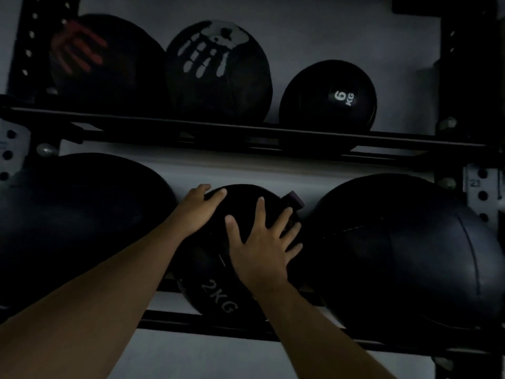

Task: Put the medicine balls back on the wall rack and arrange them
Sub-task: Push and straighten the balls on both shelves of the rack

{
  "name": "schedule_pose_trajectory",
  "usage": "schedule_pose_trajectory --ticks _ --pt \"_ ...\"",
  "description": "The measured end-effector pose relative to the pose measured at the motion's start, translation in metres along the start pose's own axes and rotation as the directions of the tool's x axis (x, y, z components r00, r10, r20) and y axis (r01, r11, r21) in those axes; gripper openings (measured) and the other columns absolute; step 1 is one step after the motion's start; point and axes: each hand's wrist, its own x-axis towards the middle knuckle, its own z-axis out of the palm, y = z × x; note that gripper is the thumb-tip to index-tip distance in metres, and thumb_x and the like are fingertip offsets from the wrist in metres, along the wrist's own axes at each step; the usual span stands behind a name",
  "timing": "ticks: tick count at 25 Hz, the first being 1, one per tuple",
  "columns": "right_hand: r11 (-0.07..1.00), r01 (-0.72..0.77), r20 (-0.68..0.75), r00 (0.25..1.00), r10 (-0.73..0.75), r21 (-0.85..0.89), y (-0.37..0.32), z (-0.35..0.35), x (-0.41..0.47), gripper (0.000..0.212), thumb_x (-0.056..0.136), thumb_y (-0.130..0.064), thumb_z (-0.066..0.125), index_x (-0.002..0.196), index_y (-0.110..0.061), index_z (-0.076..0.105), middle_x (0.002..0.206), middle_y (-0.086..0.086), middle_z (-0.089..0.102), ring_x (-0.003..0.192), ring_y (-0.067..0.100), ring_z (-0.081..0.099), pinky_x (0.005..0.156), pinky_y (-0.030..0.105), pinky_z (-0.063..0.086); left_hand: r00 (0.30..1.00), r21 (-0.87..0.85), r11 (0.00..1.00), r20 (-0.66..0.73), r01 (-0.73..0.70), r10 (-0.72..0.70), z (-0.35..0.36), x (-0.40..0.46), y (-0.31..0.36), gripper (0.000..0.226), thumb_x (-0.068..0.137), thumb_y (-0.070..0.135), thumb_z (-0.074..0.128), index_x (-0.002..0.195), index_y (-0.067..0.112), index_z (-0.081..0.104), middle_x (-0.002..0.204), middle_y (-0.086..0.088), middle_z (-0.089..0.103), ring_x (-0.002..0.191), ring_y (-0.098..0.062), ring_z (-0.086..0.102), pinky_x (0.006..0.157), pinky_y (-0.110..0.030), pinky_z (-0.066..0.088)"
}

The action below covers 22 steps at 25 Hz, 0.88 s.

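A small black medicine ball marked 2KG (216, 272) sits in the middle of the lower rack rails (207, 325). My left hand (195, 212) lies over its upper left side, fingers curled on top. My right hand (263, 242) is pressed flat on its front right, fingers spread. A large black ball (71, 222) is at its left and another large black ball (404, 250) at its right. On the upper rail (191, 129) rest a ball with a red handprint (103, 61), one with a white handprint (218, 72), and a 6 KG ball (328, 99).
Black perforated uprights (464, 64) frame the rack on both sides, with a grey bracket (483, 195) at the right. A pale wall (300, 31) lies behind. A small dark purple tab (293, 201) sticks up behind the 2KG ball. The scene is dim.
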Motion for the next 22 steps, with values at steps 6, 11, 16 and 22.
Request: schedule_pose_trajectory --ticks 6,11,16,22 --pt "0.989 0.003 0.055 0.998 0.005 -0.146 0.003 -0.003 0.033 0.083 0.101 -0.075 0.028 0.168 -0.041 -0.009 0.177 0.012 -0.023 0.160 0.051 -0.018 0.125 0.070 -0.003 0.999 0.011 0.999 0.020 0.034 -0.035 0.002 0.007 -0.009 0.079 0.096 0.078 0.030 0.156 0.027 0.040 0.157 -0.009 0.046 0.140 -0.036 0.050 0.114 -0.049 0.045" --pt "0.950 0.224 0.305 0.940 -0.152 -0.218 0.020 -0.055 0.084 0.075 0.100 -0.076 0.028 0.167 -0.047 0.009 0.180 0.002 -0.003 0.165 0.039 0.000 0.132 0.053 0.005 0.970 0.142 0.959 -0.035 0.244 -0.242 0.009 -0.012 0.003 0.090 0.098 0.076 0.021 0.164 0.014 0.023 0.168 -0.017 0.031 0.148 -0.044 0.039 0.120 -0.056 0.036" --pt "0.909 0.149 0.177 0.981 -0.085 -0.390 -0.001 -0.040 0.063 0.068 0.110 -0.061 0.019 0.170 -0.034 0.003 0.180 0.013 -0.003 0.164 0.043 0.001 0.132 0.060 0.004 0.997 0.198 0.978 -0.055 0.061 -0.051 0.000 -0.018 -0.002 0.084 0.101 0.072 0.032 0.165 0.019 0.022 0.171 -0.013 0.025 0.156 -0.036 0.027 0.125 -0.053 0.028" --pt "0.854 0.133 -0.065 0.979 -0.191 -0.504 -0.002 0.008 0.025 0.076 0.107 -0.061 0.006 0.171 -0.020 0.000 0.175 0.030 0.007 0.162 0.052 0.009 0.131 0.063 0.010 0.997 -0.064 0.997 0.062 -0.037 0.041 -0.002 -0.007 -0.018 0.075 0.097 0.076 0.039 0.160 0.035 0.036 0.164 -0.002 0.040 0.147 -0.025 0.045 0.110 -0.038 0.041"
